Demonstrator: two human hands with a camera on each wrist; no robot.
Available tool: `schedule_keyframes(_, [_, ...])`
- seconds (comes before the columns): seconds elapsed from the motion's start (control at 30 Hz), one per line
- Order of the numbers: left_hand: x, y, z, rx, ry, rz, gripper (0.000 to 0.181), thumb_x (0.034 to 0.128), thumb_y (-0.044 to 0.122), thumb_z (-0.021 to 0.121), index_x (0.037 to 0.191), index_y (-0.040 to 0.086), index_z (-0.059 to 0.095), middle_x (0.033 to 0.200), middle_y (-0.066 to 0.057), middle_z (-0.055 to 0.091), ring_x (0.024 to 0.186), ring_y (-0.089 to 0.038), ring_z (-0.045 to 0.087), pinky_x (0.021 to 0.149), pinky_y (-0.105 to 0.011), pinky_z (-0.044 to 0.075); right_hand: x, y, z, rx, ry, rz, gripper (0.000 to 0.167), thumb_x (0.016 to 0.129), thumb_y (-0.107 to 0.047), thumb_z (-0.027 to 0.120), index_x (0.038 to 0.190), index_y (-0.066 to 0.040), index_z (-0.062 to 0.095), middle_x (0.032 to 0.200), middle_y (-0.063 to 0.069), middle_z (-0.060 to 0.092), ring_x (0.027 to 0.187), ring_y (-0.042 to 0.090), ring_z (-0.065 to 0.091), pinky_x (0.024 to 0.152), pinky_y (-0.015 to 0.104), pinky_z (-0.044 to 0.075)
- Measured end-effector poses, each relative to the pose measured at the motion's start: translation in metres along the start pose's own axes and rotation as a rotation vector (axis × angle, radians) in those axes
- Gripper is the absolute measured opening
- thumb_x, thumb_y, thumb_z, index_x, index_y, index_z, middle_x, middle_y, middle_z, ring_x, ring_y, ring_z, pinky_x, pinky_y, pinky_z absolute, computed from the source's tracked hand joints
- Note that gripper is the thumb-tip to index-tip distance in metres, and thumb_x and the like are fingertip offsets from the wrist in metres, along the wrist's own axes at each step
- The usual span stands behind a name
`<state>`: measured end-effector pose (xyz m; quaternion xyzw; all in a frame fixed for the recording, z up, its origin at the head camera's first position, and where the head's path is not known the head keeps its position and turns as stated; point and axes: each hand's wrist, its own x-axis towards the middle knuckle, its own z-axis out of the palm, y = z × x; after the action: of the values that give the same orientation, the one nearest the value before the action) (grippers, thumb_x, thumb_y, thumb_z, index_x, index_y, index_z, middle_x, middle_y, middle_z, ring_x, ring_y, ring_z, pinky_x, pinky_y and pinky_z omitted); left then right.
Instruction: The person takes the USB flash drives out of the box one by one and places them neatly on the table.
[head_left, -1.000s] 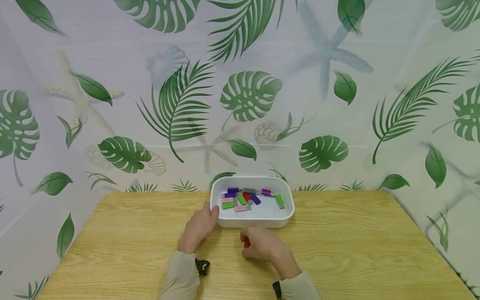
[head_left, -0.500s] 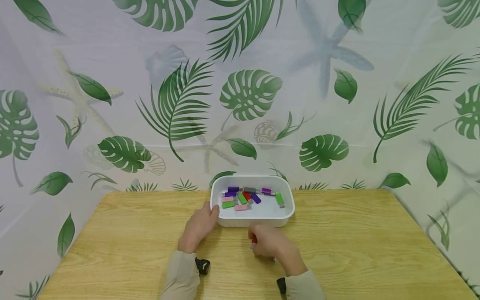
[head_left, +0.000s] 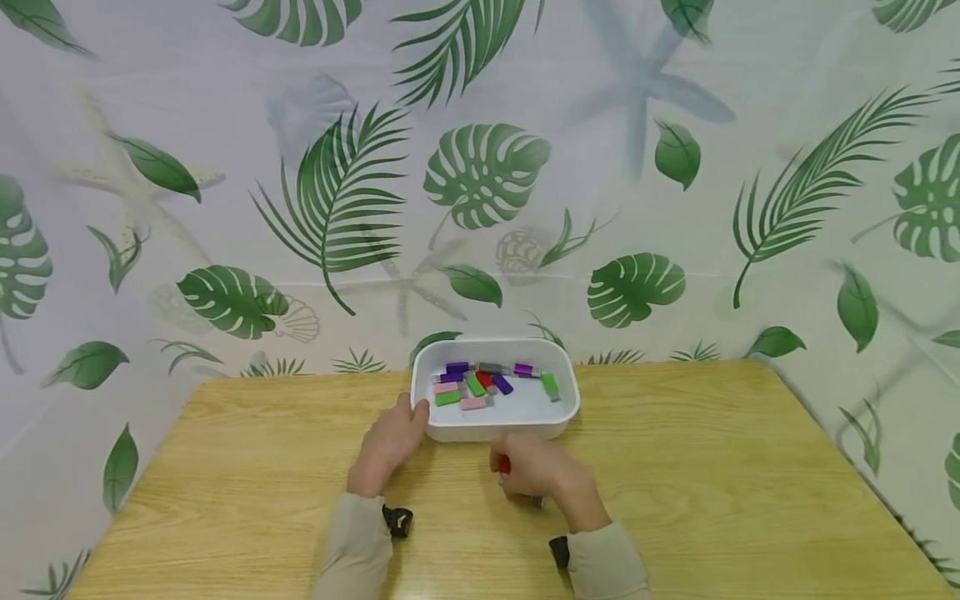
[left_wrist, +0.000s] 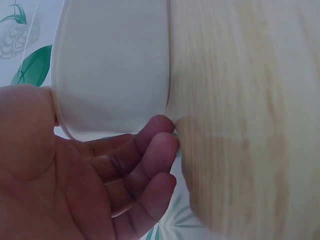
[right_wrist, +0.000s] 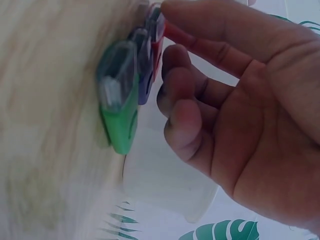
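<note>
My left hand [head_left: 387,442] grips the left end of a white plastic tray [head_left: 491,433], thumb at the rim and fingers curled against the outer wall. Just in front of the tray, my right hand [head_left: 538,467] pinches a red USB stick [head_left: 504,467] between thumb and index finger, low over the table. In the right wrist view, a purple USB stick [right_wrist: 145,85] and a green USB stick [right_wrist: 120,122] lie beside the red one on the wood; their capped ends point the same way. The head view hides most of these two beneath the right hand.
Inside the tray lie several USB sticks, among them a pink stick [head_left: 473,403], a grey stick [head_left: 491,367] and a green stick [head_left: 551,385] at the right. The wooden table [head_left: 712,483] meets a leaf-patterned cloth [head_left: 480,275] behind the tray.
My right hand has shifted a little to the right with the red USB stick, and a stick's end now shows below that hand. The left hand stays on the tray. The head view has tilted slightly.
</note>
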<state>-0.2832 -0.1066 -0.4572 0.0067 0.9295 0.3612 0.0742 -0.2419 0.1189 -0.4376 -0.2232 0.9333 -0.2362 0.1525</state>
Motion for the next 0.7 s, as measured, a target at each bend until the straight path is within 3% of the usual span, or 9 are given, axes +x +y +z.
schedule_keyframes(0.53, [0.0037, -0.0014, 0.0012, -0.024, 0.009, 0.012, 0.054, 0.1061, 0.040, 0.033, 0.137, -0.001, 0.047, 0.090, -0.012, 0.062, 0.069, -0.024, 0.054, 0.053, -0.034, 0.039, -0.0012, 0.0001, -0.0092, 0.015, -0.001, -0.018, 0.012, 0.079, -0.001, 0.075, 0.085, -0.009, 0.067, 0.073, -0.003, 0.057, 0.067, 0.014, 0.050, 0.061, 0.030, 0.044])
schedule_keyframes(0.7, [0.0022, -0.0026, 0.0007, -0.017, 0.041, 0.013, 0.051, 0.1058, 0.039, 0.034, 0.134, -0.001, 0.049, 0.095, -0.015, 0.062, 0.072, -0.025, 0.055, 0.053, -0.036, 0.040, 0.0021, -0.0012, -0.0100, 0.059, 0.010, -0.065, 0.004, 0.087, -0.006, 0.070, 0.088, -0.008, 0.066, 0.071, -0.005, 0.059, 0.063, 0.010, 0.052, 0.059, 0.028, 0.045])
